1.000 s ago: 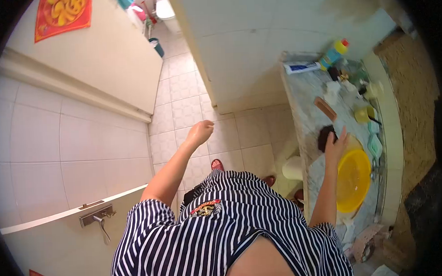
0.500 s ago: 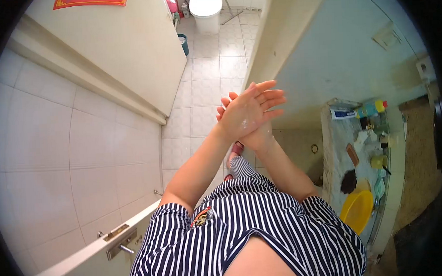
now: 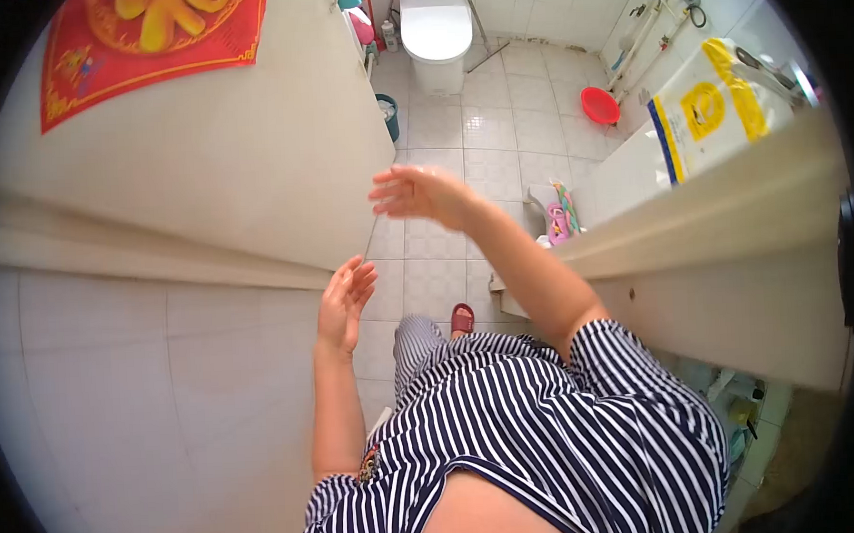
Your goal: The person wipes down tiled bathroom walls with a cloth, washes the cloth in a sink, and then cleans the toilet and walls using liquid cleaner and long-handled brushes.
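A person in a navy-and-white striped shirt [image 3: 519, 415] stands at a bathroom entrance, both bare hands raised in front of the body with nothing in them. The right hand [image 3: 416, 193], slightly blurred, extends across the front, its fingers loosely parted and pointing toward the right edge of a cream door [image 3: 251, 169]; whether the fingertips touch that edge cannot be told from this angle. The left hand [image 3: 347, 303] is lifted nearer the body, palm turned inward, fingers gently curved and apart, near the lower right corner of the same door, contact again unclear. The door fills the upper left, and a red-and-gold poster [image 3: 155, 45] covers part of its face toward the top. Past the door's right edge, a teal bin [image 3: 390, 125] stands on the pale tiled floor [image 3: 435, 276], with a white toilet [image 3: 436, 36] near the floor's far edge and a red basin [image 3: 600, 106] at its right edge. A white-and-yellow plastic package [image 3: 711, 111] shows at the upper right, past a beige partition [image 3: 734, 320]. Below the hands, a dark red slipper [image 3: 463, 324] is worn on one foot.
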Demonstrator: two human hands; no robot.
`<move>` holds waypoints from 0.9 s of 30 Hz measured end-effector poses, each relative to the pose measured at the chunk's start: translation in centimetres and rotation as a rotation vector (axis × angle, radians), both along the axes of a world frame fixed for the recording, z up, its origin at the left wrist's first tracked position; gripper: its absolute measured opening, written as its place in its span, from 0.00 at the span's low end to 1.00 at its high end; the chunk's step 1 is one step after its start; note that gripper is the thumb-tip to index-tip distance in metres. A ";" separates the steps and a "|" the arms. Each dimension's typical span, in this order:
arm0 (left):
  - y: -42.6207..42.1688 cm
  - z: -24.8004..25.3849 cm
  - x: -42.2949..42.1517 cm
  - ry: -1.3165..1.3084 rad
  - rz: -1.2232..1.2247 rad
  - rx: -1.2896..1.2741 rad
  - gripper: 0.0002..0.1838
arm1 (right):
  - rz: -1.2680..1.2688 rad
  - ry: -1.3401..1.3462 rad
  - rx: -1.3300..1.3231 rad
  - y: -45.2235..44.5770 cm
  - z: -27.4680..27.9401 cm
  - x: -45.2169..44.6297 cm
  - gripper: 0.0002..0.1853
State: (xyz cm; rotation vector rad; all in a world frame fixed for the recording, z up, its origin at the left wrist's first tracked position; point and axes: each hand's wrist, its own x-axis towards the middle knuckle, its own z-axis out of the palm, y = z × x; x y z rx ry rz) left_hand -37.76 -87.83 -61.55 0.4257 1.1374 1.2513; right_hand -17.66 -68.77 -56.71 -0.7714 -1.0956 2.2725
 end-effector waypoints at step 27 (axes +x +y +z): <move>60.3 -11.0 11.8 0.357 -0.412 -0.140 0.16 | 0.228 -1.449 -0.466 20.9 -27.6 43.5 0.20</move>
